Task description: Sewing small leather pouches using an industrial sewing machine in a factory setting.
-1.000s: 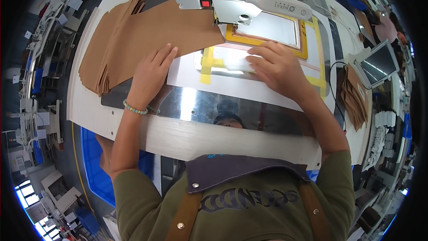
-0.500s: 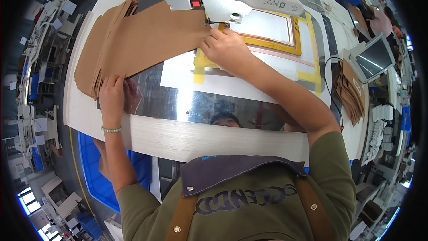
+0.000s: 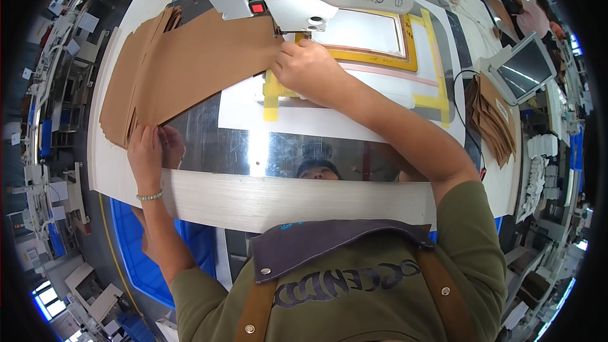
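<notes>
Brown cloth (image 3: 209, 57) prob. light, floppy; we'd hold edges: R hand (image 3: 307, 69) pinches nr machine (image 3: 294, 9), L hand (image 3: 145, 155) left of it, can't tell grip

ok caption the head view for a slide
Left hand and right hand at the edges of a brown sheet, yellow frame at right.

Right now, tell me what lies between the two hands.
In the head view, a flat brown sheet lies between the left hand and the right hand.
</notes>
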### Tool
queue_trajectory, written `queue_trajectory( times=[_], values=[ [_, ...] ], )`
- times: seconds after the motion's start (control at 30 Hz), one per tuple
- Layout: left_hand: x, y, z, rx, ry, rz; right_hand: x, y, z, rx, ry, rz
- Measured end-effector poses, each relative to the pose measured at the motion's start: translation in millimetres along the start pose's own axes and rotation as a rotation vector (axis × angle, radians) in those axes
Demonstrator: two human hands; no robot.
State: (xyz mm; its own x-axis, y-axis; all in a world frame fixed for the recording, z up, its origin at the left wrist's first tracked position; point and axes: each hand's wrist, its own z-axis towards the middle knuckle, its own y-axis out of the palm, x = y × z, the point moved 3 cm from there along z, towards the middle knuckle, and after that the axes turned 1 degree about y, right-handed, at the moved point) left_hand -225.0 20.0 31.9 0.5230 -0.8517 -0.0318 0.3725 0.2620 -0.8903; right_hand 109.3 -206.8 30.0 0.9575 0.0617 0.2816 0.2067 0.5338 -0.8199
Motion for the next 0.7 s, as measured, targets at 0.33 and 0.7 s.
queue_trajectory(
  times=[0.33, 0.7],
  values=[
    [-2, 14, 16, -0.043, 0.065, -0.021, -7, -28, -19, 0.024, 0.028, -0.043],
    [129, 45, 116, 0.109, 0.595, -0.259, 52, -106, -139, -0.24, 0.186, -0.15]
  ],
)
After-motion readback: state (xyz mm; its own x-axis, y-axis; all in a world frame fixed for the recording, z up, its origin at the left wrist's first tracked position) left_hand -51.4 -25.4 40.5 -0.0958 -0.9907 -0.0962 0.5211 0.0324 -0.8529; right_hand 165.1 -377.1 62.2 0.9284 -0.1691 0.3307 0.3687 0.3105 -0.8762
